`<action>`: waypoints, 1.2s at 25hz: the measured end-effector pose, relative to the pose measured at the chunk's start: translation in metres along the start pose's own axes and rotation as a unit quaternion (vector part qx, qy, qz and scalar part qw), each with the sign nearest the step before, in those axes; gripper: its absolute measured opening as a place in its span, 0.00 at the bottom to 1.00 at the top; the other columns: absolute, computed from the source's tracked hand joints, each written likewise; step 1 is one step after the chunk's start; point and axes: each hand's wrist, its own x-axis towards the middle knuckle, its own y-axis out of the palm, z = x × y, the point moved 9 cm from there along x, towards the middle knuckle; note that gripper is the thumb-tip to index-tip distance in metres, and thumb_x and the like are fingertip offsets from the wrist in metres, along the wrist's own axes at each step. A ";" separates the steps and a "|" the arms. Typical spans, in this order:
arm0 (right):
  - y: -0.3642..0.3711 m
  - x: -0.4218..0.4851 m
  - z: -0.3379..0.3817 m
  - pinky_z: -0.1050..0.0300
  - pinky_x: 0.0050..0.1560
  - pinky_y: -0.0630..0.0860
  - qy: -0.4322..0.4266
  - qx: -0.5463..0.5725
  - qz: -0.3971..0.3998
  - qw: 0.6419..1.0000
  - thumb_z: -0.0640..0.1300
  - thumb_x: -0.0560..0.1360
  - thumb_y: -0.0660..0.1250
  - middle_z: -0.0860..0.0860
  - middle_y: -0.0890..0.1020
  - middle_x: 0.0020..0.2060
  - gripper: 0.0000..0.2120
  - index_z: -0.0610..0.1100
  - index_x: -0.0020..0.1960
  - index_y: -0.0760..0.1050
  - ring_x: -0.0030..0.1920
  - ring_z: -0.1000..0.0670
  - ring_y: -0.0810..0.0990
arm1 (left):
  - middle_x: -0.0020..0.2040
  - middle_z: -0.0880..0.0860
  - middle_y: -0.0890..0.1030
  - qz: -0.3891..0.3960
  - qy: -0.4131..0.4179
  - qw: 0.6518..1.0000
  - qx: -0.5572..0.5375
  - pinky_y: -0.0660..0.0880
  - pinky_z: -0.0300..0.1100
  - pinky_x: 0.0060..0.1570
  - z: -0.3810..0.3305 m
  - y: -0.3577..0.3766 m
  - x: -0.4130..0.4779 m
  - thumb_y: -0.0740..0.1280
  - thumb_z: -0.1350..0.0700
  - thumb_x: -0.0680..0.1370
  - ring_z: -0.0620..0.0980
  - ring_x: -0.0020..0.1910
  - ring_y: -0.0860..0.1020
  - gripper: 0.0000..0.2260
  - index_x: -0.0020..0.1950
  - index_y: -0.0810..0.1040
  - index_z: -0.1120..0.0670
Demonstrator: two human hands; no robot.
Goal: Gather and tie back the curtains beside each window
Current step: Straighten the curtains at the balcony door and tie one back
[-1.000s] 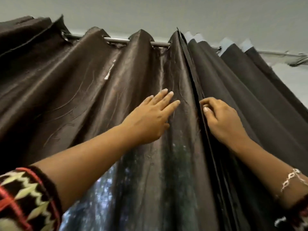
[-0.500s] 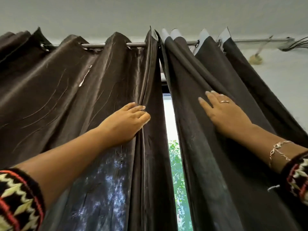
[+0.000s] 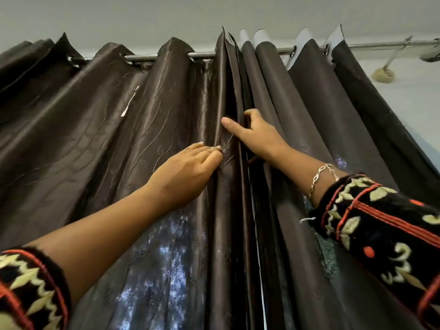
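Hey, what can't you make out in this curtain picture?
Head view:
- Anything behind the dark brown curtains: fabric covers it.
- Right hand fingertips: tucked behind a curtain fold.
- Left hand thumb: under the palm, so pinching is unclear.
- Curtain hems: cut off by the bottom edge.
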 end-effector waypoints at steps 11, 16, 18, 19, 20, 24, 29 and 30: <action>-0.109 0.003 -0.091 0.52 0.38 0.66 -0.020 -0.608 -0.053 0.792 0.36 0.78 0.51 0.38 0.79 0.52 0.21 0.44 0.70 0.61 0.51 0.38 0.78 | 0.67 0.65 0.70 0.098 -0.125 0.987 0.004 0.67 0.60 0.65 -0.001 0.051 0.009 0.52 0.49 0.77 0.64 0.69 0.66 0.25 0.66 0.71 0.64; -0.233 0.009 -0.166 0.51 0.49 0.71 0.055 -0.629 -0.112 0.767 0.39 0.80 0.50 0.37 0.78 0.55 0.16 0.38 0.63 0.70 0.55 0.36 0.77 | 0.73 0.61 0.64 0.094 -0.189 0.978 -0.005 0.55 0.51 0.72 -0.020 0.067 0.048 0.53 0.45 0.76 0.59 0.73 0.59 0.27 0.71 0.65 0.59; -0.285 0.006 -0.207 0.49 0.54 0.71 0.091 -0.610 -0.137 0.775 0.40 0.80 0.50 0.35 0.78 0.54 0.16 0.37 0.61 0.72 0.55 0.35 0.77 | 0.74 0.59 0.61 0.105 -0.207 0.973 -0.002 0.52 0.49 0.73 -0.028 0.072 0.058 0.53 0.43 0.79 0.56 0.75 0.56 0.26 0.72 0.62 0.57; -0.306 0.010 -0.224 0.47 0.56 0.71 0.110 -0.597 -0.141 0.782 0.41 0.81 0.50 0.34 0.78 0.55 0.16 0.38 0.62 0.71 0.56 0.34 0.76 | 0.75 0.58 0.59 0.111 -0.219 0.969 -0.003 0.50 0.47 0.73 -0.029 0.074 0.061 0.53 0.43 0.80 0.55 0.75 0.55 0.26 0.73 0.61 0.56; -0.325 0.018 -0.243 0.44 0.60 0.70 0.139 -0.573 -0.132 0.797 0.41 0.81 0.50 0.32 0.75 0.57 0.17 0.38 0.65 0.69 0.58 0.33 0.74 | 0.76 0.57 0.58 0.120 -0.232 0.965 -0.003 0.49 0.46 0.73 -0.029 0.075 0.063 0.53 0.42 0.79 0.54 0.75 0.54 0.26 0.74 0.59 0.55; -0.325 0.036 -0.269 0.39 0.62 0.66 0.171 -0.505 -0.095 0.841 0.38 0.79 0.54 0.29 0.70 0.60 0.20 0.39 0.71 0.61 0.59 0.30 0.70 | 0.74 0.58 0.62 0.130 -0.277 0.952 -0.001 0.53 0.45 0.72 -0.027 0.063 0.058 0.55 0.44 0.78 0.54 0.74 0.58 0.26 0.72 0.62 0.57; -0.274 -0.011 -0.192 0.37 0.50 0.71 -0.012 -0.491 -0.218 0.843 0.38 0.75 0.59 0.29 0.66 0.53 0.13 0.38 0.59 0.67 0.49 0.28 0.70 | 0.68 0.59 0.70 0.120 -0.324 0.938 -0.023 0.58 0.41 0.64 -0.020 0.044 0.043 0.57 0.48 0.79 0.55 0.69 0.66 0.21 0.68 0.66 0.58; -0.268 -0.020 -0.173 0.37 0.50 0.71 -0.042 -0.477 -0.243 0.843 0.39 0.74 0.61 0.30 0.66 0.53 0.12 0.37 0.57 0.68 0.50 0.28 0.69 | 0.67 0.59 0.71 0.122 -0.335 0.934 -0.029 0.59 0.41 0.63 -0.017 0.042 0.039 0.56 0.47 0.79 0.55 0.68 0.67 0.22 0.68 0.66 0.58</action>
